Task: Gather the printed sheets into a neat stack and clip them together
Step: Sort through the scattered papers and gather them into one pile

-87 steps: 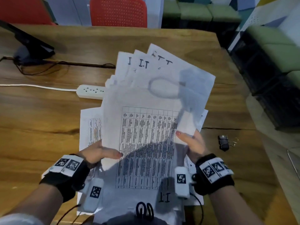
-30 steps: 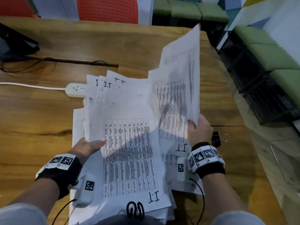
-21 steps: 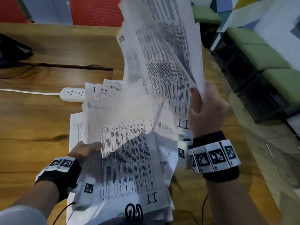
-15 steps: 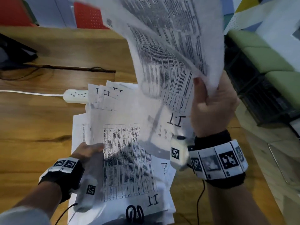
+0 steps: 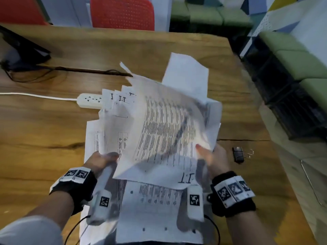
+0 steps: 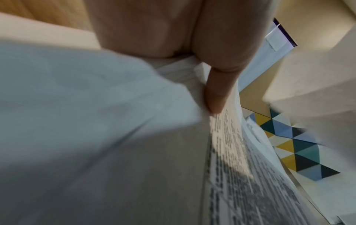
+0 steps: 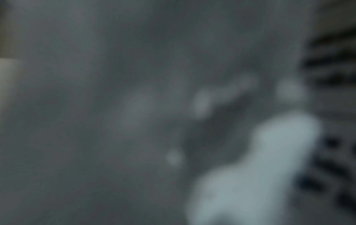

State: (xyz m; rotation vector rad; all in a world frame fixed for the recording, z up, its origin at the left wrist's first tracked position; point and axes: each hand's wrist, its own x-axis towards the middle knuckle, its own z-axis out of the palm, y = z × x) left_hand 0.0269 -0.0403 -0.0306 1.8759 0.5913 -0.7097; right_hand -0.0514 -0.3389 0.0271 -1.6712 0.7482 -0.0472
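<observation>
Right grip (image 5: 211,156) pinches the loose sheet (image 5: 166,135) over the pile (image 5: 109,124) held by the left grip (image 5: 100,159); binder clip (image 5: 238,154) lies just right

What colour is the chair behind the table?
Red, with a dotted back. The chair shows best in the head view.

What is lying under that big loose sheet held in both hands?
Under the loose sheet: more printed sheets spread on the wooden table. How many, and the table beneath them, stay hidden.

sheets (image 5: 159,131) on table (image 5: 44,138) | binder clip (image 5: 238,154) right | power strip (image 5: 89,100) behind-left
</observation>
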